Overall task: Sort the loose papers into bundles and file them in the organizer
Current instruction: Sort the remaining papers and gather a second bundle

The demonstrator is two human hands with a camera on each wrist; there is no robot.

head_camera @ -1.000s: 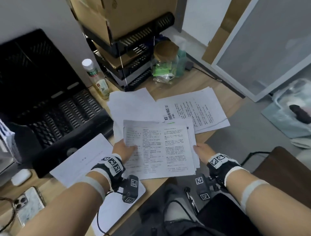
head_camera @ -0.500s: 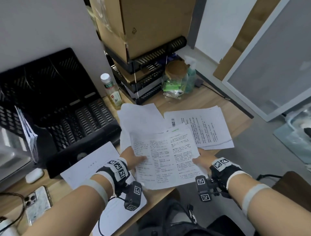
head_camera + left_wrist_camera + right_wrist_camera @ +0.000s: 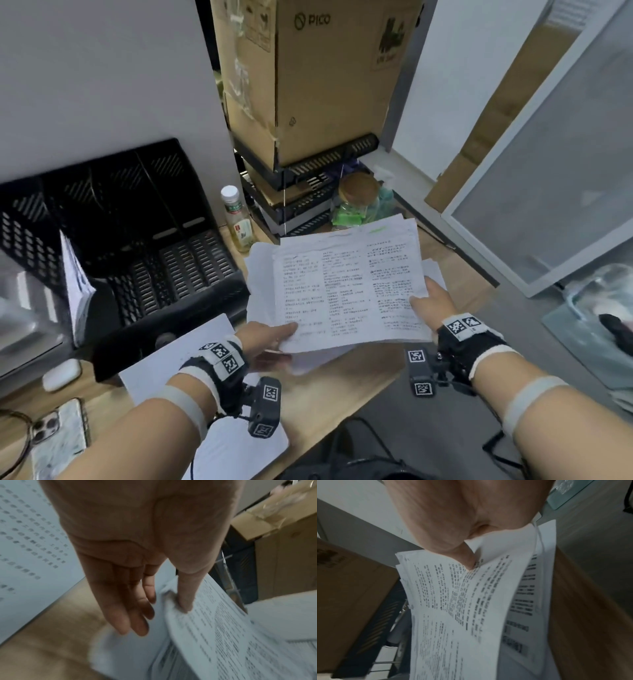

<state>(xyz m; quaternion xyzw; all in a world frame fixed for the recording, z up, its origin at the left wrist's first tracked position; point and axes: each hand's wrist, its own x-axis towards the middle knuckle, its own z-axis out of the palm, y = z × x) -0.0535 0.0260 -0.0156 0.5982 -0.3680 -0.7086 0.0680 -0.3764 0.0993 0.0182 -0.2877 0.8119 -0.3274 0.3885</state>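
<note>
I hold a bundle of printed papers [image 3: 349,287] in the air over the desk with both hands. My left hand [image 3: 286,342] pinches its near left corner, thumb on top and fingers underneath. In the left wrist view the thumb [image 3: 185,601] presses on the bundle [image 3: 223,635]. My right hand [image 3: 426,303] grips the right edge; its thumb [image 3: 465,559] lies on the top sheet [image 3: 462,608] and its fingers are hidden below. The black mesh organizer [image 3: 144,246] stands to the left, with one paper bundle [image 3: 77,284] upright in its left slot.
More sheets [image 3: 260,270] lie on the desk under the bundle, and a printed sheet [image 3: 171,363] lies by my left wrist. A bottle [image 3: 238,219], a jar [image 3: 359,195] and a cardboard box [image 3: 325,85] on stacked black trays stand behind. A phone [image 3: 58,435] and an earbud case [image 3: 61,375] lie at the left.
Both hands have lifted the bundle off the desk and raised it up and away from me. The head view has tilted upward.
</note>
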